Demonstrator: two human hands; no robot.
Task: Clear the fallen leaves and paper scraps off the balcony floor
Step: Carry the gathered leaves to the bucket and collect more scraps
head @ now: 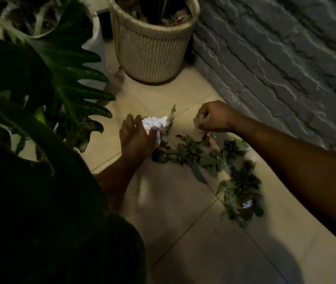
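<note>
with paper scraps (154,125) gripped in the left hand (135,140) and the right hand (214,117) curled, its hold not to be told, the fallen leaves (195,156) along the balcony floor's (183,222) right edge, a small scrap (247,204) buried among them, may be scattered or missed.

I could read no text or labels; any marks on the crumpled paper scraps (155,122) were too blurred.

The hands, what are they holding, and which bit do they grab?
The left hand holds the crumpled white paper by its left side, between thumb and fingers. The right hand is curled in a fist; whether it holds anything cannot be told.
</note>
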